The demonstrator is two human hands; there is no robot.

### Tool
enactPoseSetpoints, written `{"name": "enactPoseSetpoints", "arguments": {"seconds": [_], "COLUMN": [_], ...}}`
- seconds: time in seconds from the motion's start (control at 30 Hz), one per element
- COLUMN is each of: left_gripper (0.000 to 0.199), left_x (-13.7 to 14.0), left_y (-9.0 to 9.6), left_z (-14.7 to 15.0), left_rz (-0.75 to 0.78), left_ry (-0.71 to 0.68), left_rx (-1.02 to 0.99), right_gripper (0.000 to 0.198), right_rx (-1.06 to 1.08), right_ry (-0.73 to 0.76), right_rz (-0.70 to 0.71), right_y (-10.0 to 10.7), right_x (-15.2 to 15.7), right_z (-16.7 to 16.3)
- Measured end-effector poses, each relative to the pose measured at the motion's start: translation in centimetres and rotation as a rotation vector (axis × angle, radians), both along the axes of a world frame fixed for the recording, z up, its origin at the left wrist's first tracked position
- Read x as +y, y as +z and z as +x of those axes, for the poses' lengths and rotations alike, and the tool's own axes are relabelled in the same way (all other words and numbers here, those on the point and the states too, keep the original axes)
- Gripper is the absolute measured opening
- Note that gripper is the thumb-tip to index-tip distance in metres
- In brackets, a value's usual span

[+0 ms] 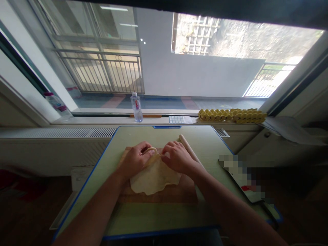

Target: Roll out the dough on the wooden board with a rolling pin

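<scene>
My left fingers (145, 146) pinch upper edge of dough sheet (155, 176), frame centre; sheet spreads below, no marked long axis. Right fingers (171, 147) equally near, curled; whether pinching, cannot tell.

Our left hand (135, 158) and right hand (177, 156) are bare, as are our left forearm (99, 201) and right forearm (222, 201), both broader at the near end.

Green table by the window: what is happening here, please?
A person's left hand pinches the raised far edge of a flat, pale dough sheet; the right hand touches it close by. The sheet lies on a brown wooden board on the pale green, blue-edged table. A pale wooden rolling pin lies beside the right hand.
</scene>
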State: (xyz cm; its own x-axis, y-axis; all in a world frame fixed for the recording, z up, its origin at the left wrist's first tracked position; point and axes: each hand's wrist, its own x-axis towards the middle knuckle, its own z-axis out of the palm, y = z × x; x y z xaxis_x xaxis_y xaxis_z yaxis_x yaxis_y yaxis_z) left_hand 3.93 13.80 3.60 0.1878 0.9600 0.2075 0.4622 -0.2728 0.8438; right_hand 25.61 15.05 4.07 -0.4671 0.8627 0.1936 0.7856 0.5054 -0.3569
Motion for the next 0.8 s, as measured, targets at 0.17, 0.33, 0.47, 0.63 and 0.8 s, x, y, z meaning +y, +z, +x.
{"name": "enactPoseSetpoints", "arguments": {"seconds": [0.17,0.33,0.47,0.63,0.8], "left_gripper": [0.026,0.025,0.025,0.025,0.024], "left_x": [0.0,0.12,0.09,-0.03,0.03], "left_y": [-0.12,-0.2,-0.18,-0.11,-0.04], "left_z": [-0.08,-0.18,-0.15,-0.12,-0.14], "left_rz": [0.008,0.009,0.009,0.005,0.003], "left_ry": [0.004,0.01,0.008,0.01,0.019], "left_rx": [0.004,0.027,0.03,0.031,0.022], "right_gripper": [0.009,0.017,0.011,0.011,0.02], "right_rx": [0.034,0.037,0.016,0.01,0.043], "right_ry": [-0.021,-0.017,-0.004,0.009,-0.016], "right_rz": [-0.031,-0.034,-0.006,-0.015,-0.063], "right_y": [-0.26,-0.54,-0.44,-0.07,0.18], "right_x": [0.24,0.42,0.32,0.2,0.26], "right_z": [-0.19,-0.11,-0.02,-0.22,-0.07]}}
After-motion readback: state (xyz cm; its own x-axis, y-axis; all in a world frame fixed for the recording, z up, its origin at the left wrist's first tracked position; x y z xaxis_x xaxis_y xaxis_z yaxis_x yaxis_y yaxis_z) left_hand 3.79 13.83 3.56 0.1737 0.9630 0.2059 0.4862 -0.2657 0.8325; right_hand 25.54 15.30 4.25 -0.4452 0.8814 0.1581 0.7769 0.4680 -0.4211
